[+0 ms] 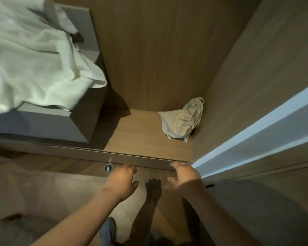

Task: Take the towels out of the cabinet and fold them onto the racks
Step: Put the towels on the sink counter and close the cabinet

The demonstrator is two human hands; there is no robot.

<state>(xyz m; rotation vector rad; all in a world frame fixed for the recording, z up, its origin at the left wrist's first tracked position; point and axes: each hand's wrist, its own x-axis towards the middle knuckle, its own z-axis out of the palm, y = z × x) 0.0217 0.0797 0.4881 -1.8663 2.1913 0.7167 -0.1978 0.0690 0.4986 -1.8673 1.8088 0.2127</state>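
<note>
A rumpled white towel (34,55) lies heaped on a grey box-like unit (43,125) at the left inside the wooden cabinet (149,50). A beige drawstring cloth bag (181,119) rests in the back right corner of the cabinet floor. My left hand (122,180) and my right hand (184,174) reach forward side by side at the cabinet's front edge (132,159). Both hold nothing, with fingers apart and slightly curled. Neither touches the towel or the bag.
The cabinet's wooden side wall (256,86) rises on the right, with a pale door edge (256,139) beside it. A small round metal fitting (108,168) sits in the wooden front below the cabinet edge. A shoe (108,231) shows near the bottom.
</note>
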